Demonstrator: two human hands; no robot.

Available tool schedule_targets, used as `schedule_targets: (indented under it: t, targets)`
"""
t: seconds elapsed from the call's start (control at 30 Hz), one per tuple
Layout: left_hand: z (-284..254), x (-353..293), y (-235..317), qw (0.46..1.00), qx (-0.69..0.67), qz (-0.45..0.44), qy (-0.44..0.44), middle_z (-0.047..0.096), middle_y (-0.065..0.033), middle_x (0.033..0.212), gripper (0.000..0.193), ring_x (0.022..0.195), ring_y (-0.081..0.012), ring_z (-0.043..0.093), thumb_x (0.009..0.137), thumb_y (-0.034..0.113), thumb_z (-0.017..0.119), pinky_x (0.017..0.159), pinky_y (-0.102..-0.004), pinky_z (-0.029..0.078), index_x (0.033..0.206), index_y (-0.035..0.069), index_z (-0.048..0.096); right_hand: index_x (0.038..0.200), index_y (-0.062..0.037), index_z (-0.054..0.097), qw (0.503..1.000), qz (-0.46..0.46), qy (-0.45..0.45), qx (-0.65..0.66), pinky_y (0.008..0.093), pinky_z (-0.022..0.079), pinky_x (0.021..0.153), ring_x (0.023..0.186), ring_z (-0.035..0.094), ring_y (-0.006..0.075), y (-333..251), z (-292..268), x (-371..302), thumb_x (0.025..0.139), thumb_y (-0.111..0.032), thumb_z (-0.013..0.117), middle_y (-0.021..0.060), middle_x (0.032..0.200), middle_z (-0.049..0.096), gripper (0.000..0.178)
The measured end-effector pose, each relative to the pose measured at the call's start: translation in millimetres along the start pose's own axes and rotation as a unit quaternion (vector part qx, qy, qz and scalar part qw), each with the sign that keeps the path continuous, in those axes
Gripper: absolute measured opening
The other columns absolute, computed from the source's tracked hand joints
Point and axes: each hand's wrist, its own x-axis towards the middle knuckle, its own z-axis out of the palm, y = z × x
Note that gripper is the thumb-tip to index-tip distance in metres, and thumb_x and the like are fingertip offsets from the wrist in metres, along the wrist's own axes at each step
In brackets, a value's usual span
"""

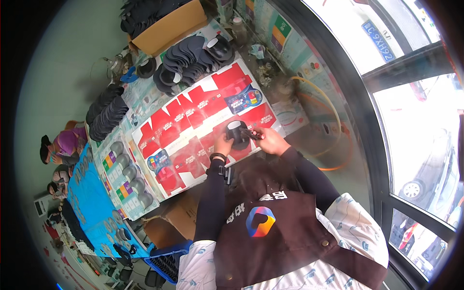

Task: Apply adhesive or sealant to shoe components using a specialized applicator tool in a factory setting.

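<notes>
At the near edge of the red-and-white printed sheet (203, 126), my left hand (222, 144) grips the side of a dark rounded piece (238, 140) with a bright white patch on top. My right hand (272, 141) is closed around a small dark tool (253, 134) with reddish marks, whose tip meets the right side of the piece. The tool's kind is too small to make out. Beyond the sheet lies a fanned stack of similar dark curved pieces (186, 55). Part of the held piece is hidden by my fingers.
An open cardboard box (169, 29) of dark pieces stands at the far end. More dark pieces (107, 113) and a row of grey rounded pieces (129, 171) lie to the left. A blue-covered table (89, 193) and a person (67, 145) are further left. An orange hose (333, 104) hangs by the window at right.
</notes>
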Motion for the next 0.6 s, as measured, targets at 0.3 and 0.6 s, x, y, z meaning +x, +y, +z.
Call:
schedule_targets:
  t: [0.3, 0.6]
  targets:
    - [0.7, -11.8, -0.2, 0.991, -0.132, 0.008, -0.002, 0.071, -0.0202, 0.12, 0.054, 0.097, -0.0227, 0.073, 0.09, 0.016, 0.077, 0.079, -0.0335, 0.059, 0.137, -0.004, 0.057, 0.117, -0.0003, 0.069, 0.995, 0.019, -0.048, -0.085, 0.0499, 0.052, 0.087, 0.103, 0.065, 0.0462, 5.4, 2.4, 17.7, 0.094, -0.029, 0.06, 0.0283, 0.102, 0.07, 0.038]
    - [-8.7, -13.0, 14.4, 0.983, -0.17, -0.045, -0.061, 0.068, -0.0126, 0.123, 0.05, 0.104, -0.0216, 0.069, 0.092, 0.013, 0.075, 0.082, -0.0348, 0.06, 0.136, 0.001, 0.057, 0.119, -0.0038, 0.068, 0.994, 0.061, -0.009, -0.086, 0.0519, 0.052, 0.084, 0.102, 0.064, 0.0473, -2.4, -4.3, 16.0, 0.093, -0.025, 0.059, 0.0285, 0.103, 0.069, 0.034]
